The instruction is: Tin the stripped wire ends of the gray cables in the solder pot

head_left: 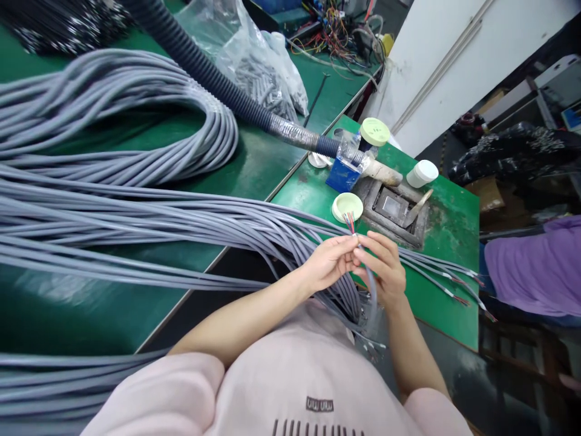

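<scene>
Both hands meet in front of my chest around the end of one grey cable (373,293). My left hand (333,259) pinches it just below the fanned coloured wires (350,223), which point up. Beside it, my right hand (384,266) has its fingers curled round the same cable, which bends down below the hands. Right behind the wire tips lies a pale green lid or shallow dish (347,208). A thick bundle of grey cables (218,221) runs in from the left and passes under my hands. Several stripped cable ends (454,278) lie to the right.
A solder pot (394,207) with a flat tool sits behind my hands, under a black corrugated hose (218,79). Near it stand a white cup (422,174), a green-lidded jar (374,132) and a blue box (342,175). A person in purple (535,266) is at the right.
</scene>
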Available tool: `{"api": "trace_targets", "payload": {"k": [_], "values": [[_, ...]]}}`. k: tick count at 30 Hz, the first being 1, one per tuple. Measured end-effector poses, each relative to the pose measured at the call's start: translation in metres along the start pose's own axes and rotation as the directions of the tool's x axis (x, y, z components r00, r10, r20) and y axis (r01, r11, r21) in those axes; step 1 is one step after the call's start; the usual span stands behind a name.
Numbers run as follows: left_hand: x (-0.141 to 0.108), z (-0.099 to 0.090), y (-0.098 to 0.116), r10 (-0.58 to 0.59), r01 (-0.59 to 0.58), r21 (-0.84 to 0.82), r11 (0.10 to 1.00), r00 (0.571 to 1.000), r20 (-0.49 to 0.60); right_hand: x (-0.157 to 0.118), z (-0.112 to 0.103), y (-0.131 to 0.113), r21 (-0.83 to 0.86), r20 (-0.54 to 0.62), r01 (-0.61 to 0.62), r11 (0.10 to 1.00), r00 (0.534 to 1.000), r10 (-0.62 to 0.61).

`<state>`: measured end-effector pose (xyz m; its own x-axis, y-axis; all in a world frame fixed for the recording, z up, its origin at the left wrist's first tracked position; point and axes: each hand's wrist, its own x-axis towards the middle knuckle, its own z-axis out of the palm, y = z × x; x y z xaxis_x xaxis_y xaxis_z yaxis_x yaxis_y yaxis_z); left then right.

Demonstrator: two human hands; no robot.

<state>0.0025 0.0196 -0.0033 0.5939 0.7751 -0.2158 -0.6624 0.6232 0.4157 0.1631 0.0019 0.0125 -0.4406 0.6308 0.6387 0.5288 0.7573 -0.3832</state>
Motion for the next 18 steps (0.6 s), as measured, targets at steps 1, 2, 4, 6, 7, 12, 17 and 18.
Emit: {"api": "trace_targets", "payload": {"k": [1,2,4,6,7,12,17,18], "values": [[-0.001,0.0,0.004,0.006,-0.006,0.09,0.996,1.0,0.002,0.003,-0.002,0.001,0.006,-0.042,-0.006,1.0,0.999,0.006],[-0.004,0.0,0.008,0.021,-0.022,0.196,0.98,1.0,0.008,0.006,-0.005,0.001,0.006,-0.097,-0.022,1.0,0.995,0.023],[-0.01,-0.002,0.018,0.105,-0.107,0.421,0.901,0.994,0.027,0.015,-0.012,0.004,-0.024,-0.236,-0.091,0.996,0.968,0.083],[-0.017,-0.004,0.03,0.265,-0.236,0.639,0.732,0.963,0.053,0.025,-0.02,0.01,-0.073,-0.34,-0.183,0.98,0.929,0.148],[-0.021,-0.007,0.036,0.364,-0.296,0.74,0.604,0.928,0.074,0.031,-0.025,0.013,-0.096,-0.365,-0.221,0.97,0.915,0.172],[-0.025,-0.029,0.063,0.636,-0.314,0.949,0.023,0.737,0.228,0.06,-0.034,0.035,-0.17,-0.295,-0.306,0.937,0.923,0.248],[-0.022,-0.044,0.074,0.474,-0.259,0.961,-0.1,0.837,0.275,0.085,-0.022,0.054,-0.203,-0.165,-0.333,0.921,0.939,0.303],[-0.022,-0.044,0.074,0.456,-0.259,0.96,-0.108,0.845,0.28,0.09,-0.018,0.058,-0.206,-0.135,-0.328,0.922,0.943,0.305]]}}
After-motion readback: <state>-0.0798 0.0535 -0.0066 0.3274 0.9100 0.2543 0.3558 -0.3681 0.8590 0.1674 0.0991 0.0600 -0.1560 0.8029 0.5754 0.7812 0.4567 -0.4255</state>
